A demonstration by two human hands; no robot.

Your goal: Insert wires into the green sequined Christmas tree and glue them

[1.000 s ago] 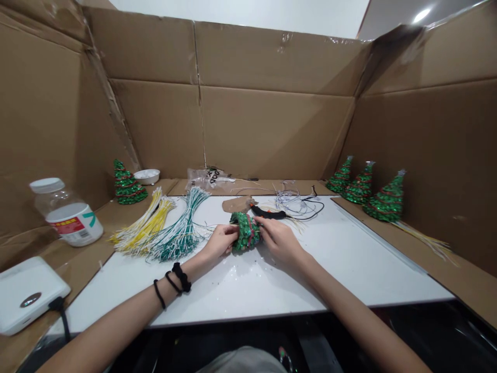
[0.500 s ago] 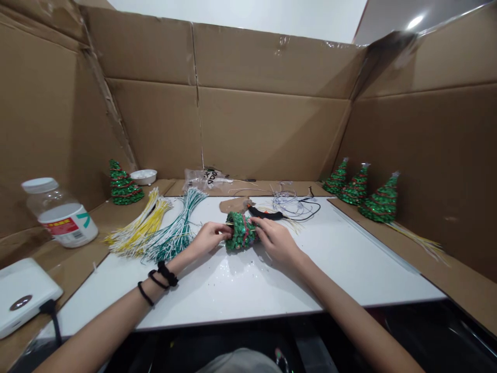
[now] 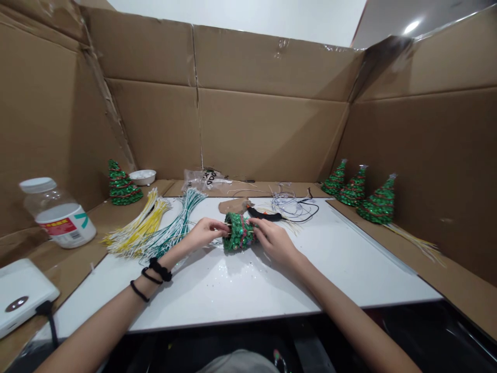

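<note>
A small green tinsel Christmas tree (image 3: 237,239) lies on its side over the white board, its hollow base facing left. My right hand (image 3: 275,242) is closed around its narrow end, fingers on the tinsel and red trim. At the base opening my left hand (image 3: 205,233) pinches, fingertips at thin pale wires that show against the green rim. The far ends of those wires are hidden inside the tree. Just behind the tree lies a black-handled tool (image 3: 264,214), its tip near a brown patch (image 3: 233,205).
Bundles of yellow-white wires (image 3: 143,228) and green-white wires (image 3: 178,223) lie left. Loose thin wires (image 3: 291,203) are behind right. Finished trees stand along the right, one tree (image 3: 122,182) at left. A plastic jar (image 3: 64,228), white bowl (image 3: 143,177) and white device (image 3: 25,292) sit left.
My left hand has drawn slightly left, away from the base opening, and more of the opening shows. My right hand still holds the tree, which has turned a little.
</note>
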